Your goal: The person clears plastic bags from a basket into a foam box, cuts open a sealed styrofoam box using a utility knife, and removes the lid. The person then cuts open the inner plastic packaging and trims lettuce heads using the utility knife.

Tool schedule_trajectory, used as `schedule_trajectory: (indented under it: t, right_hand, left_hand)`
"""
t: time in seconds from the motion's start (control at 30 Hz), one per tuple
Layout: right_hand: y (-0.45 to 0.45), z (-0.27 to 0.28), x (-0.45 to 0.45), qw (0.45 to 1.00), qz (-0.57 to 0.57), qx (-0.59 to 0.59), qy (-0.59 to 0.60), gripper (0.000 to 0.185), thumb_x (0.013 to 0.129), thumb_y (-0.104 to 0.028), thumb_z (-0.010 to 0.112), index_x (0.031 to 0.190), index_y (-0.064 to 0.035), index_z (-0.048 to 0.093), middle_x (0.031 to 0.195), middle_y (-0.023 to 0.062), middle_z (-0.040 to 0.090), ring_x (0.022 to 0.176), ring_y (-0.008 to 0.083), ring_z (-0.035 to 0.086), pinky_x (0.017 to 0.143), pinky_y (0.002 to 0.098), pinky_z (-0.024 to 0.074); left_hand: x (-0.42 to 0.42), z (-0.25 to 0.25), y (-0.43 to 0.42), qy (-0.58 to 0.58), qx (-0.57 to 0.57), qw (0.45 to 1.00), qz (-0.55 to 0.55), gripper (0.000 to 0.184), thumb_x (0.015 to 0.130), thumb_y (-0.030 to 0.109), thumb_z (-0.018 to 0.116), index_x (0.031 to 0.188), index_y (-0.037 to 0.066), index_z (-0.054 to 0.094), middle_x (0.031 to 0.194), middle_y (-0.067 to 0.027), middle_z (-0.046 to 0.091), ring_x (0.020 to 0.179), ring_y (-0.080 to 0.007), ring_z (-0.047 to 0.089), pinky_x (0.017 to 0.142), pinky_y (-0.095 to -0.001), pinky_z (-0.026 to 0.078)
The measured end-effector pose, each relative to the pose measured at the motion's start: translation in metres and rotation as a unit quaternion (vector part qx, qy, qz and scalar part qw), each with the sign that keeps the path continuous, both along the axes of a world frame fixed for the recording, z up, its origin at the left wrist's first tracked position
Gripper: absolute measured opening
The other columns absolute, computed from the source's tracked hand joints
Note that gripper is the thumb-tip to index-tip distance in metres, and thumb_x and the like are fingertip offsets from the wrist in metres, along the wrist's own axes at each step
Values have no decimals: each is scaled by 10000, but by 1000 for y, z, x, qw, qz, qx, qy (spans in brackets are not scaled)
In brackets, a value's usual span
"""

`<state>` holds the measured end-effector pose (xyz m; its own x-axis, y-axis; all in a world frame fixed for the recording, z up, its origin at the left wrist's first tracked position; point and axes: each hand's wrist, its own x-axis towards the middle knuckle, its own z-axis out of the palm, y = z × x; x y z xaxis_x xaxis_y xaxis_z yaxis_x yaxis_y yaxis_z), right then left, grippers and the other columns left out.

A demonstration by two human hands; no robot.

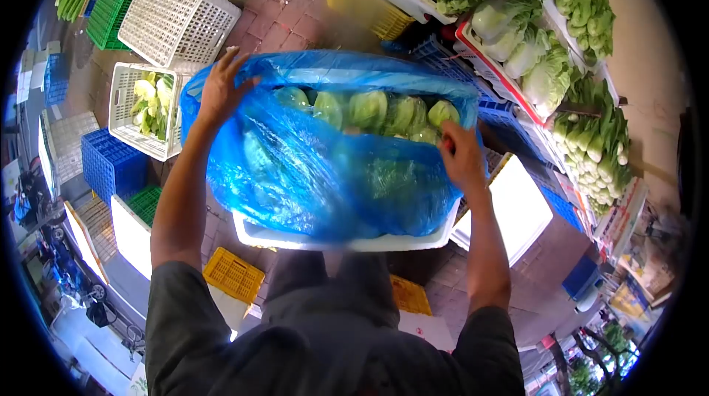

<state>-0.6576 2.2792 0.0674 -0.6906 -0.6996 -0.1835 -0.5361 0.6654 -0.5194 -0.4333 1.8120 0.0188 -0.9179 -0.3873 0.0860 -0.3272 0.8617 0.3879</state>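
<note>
In front of me a white foam box (340, 241) is lined with a large blue plastic bag (295, 167). Through the bag's opening a row of green lettuce heads (368, 109) shows; clear wrap seems to cover some of them. My left hand (224, 89) rests at the bag's left edge with its fingers apart, the thumb reaching towards the opening. At the right end of the row, my right hand (464, 158) is closed on a small red object (448, 145), mostly hidden by the fingers. Its fingertips are close to the last lettuce head (444, 113).
A white crate (118, 111) of leafy greens stands left, near another white crate (173, 19) and a blue crate (111, 163). Stacked vegetables, including Chinese cabbages (546, 74), line the right. A white foam lid (509, 207) leans at right; a yellow crate (233, 275) lies near my legs.
</note>
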Motion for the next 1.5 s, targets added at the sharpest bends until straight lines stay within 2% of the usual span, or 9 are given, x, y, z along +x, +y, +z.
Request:
schedule_trajectory:
  t: [0.13, 0.33, 0.57, 0.7, 0.83, 0.9, 1.1, 1.3, 1.5]
  right_hand:
    - [60, 0, 61, 998, -4, -37, 59, 263, 812, -43, 685, 1068, -47, 623, 986, 115, 667, 968, 363, 614, 1140, 577, 308]
    - [146, 17, 138, 998, 62, 27, -6, 277, 720, 17, 734, 964, -73, 639, 870, 97, 640, 909, 328, 613, 980, 485, 438]
    - [245, -56, 252, 990, -61, 122, -27, 142, 809, -42, 713, 934, -64, 652, 797, 109, 659, 753, 316, 642, 747, 439, 515]
    - [245, -60, 279, 761, -535, -123, -346, 112, 844, -36, 720, 884, -27, 616, 797, 18, 630, 758, 161, 626, 735, 317, 522]
    - [249, -54, 265, 691, -631, -271, -223, 104, 873, -57, 700, 926, -7, 626, 819, 48, 629, 757, 148, 630, 688, 262, 505]
    - [233, -43, 233, 785, -574, -181, -146, 99, 890, -63, 677, 947, 4, 630, 848, 52, 629, 754, 150, 629, 693, 269, 505]
    - [42, 32, 122, 976, -196, -92, -11, 261, 876, -103, 682, 1130, -43, 668, 1031, 135, 683, 934, 287, 655, 862, 404, 506]
    - [-81, -8, 64, 975, 133, 86, 155, 378, 866, -180, 689, 1236, -121, 641, 1110, 124, 637, 1104, 334, 592, 1149, 675, 217]
    - [-95, -29, 52, 958, 200, 176, 105, 242, 837, -174, 704, 1055, -83, 648, 1050, 128, 611, 1079, 336, 580, 1146, 663, 241]
  left_hand:
    - [80, 44, 50, -131, -8, 991, -30, 622, 794, 248, 787, 1360, 111, 569, 1528, -135, 447, 1453, -391, 329, 1158, -535, 285]
    - [236, 59, 118, -245, 83, 960, -104, 305, 759, 374, 792, 982, 171, 751, 1324, -60, 640, 1398, -391, 401, 1170, -632, 177]
    - [328, 39, 195, -214, 155, 964, -6, 240, 819, 312, 744, 959, 118, 742, 1143, -134, 687, 1144, -325, 598, 1010, -461, 427]
    - [373, 24, 210, -354, 185, 916, 28, 244, 849, 295, 717, 986, 94, 739, 1056, -155, 706, 976, -355, 657, 892, -437, 504]
    - [420, 6, 220, -277, 374, 858, 218, 326, 891, 304, 691, 1050, 22, 724, 1036, -154, 715, 939, -306, 675, 843, -394, 518]
    - [426, -6, 216, -98, 544, 716, 427, 357, 924, 301, 673, 1074, -22, 702, 1019, -131, 717, 931, -256, 677, 839, -349, 516]
    - [348, -5, 204, -13, 319, 845, 429, 488, 974, 391, 589, 1159, -52, 678, 1001, -157, 719, 948, -258, 655, 839, -372, 500]
    - [380, -75, 213, -54, 501, 647, 572, 516, 950, 497, 621, 1209, 52, 643, 989, -69, 667, 907, -210, 606, 750, -389, 494]
    - [426, -26, 228, 214, 483, 458, 715, 245, 948, 329, 629, 1048, 108, 667, 860, -18, 627, 731, -154, 574, 639, -328, 462]
